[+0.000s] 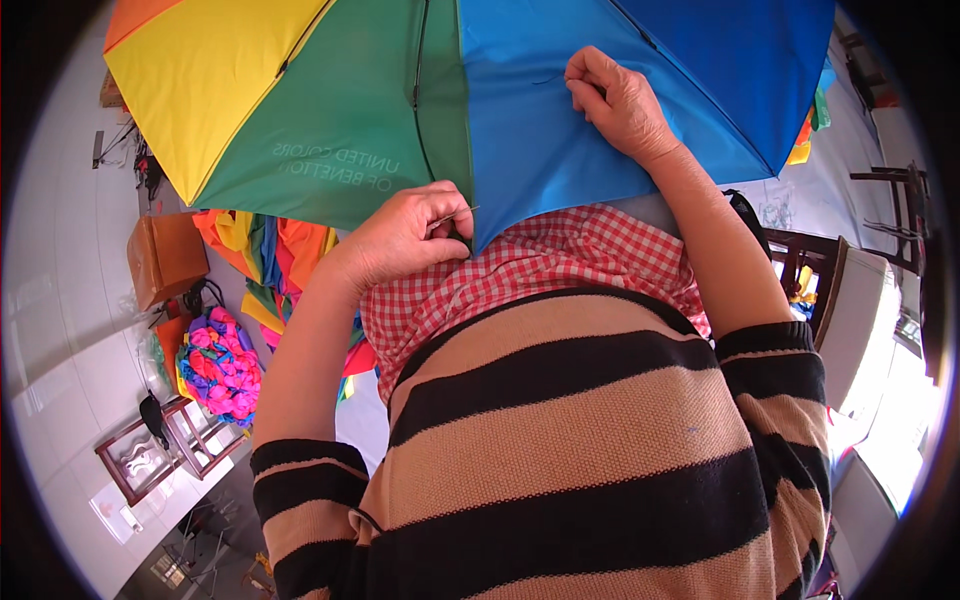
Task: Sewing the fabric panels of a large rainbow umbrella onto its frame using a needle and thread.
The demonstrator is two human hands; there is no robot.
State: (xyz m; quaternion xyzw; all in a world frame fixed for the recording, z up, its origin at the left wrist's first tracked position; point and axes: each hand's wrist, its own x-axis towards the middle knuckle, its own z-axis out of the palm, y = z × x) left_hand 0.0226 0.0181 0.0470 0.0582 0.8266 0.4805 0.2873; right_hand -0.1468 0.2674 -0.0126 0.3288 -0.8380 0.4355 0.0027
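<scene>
An open umbrella point(560, 130) with orange, yellow, green and blue panels spreads across my lap, its dark ribs showing on the side facing me. My left hand point(415, 230) is closed on the canopy's near edge, where the green and light blue panels meet. A thin metal piece point(455, 215) sticks out by its fingers; whether it is a needle or a rib tip I cannot tell. Above the light blue panel, my right hand point(622, 108) is raised with thumb and fingers pinched. A short, dark, thread-like line point(547, 80) shows beside it; what the pinch holds is too small to see.
A red-and-white checked cloth point(560, 245) covers my lap. To the left lie a heap of rainbow fabric point(275, 250), a bright pink and multicoloured bundle point(218, 365), a brown box point(167, 260) and a wooden stool point(170, 450). Dark wooden furniture point(825, 275) stands at the right.
</scene>
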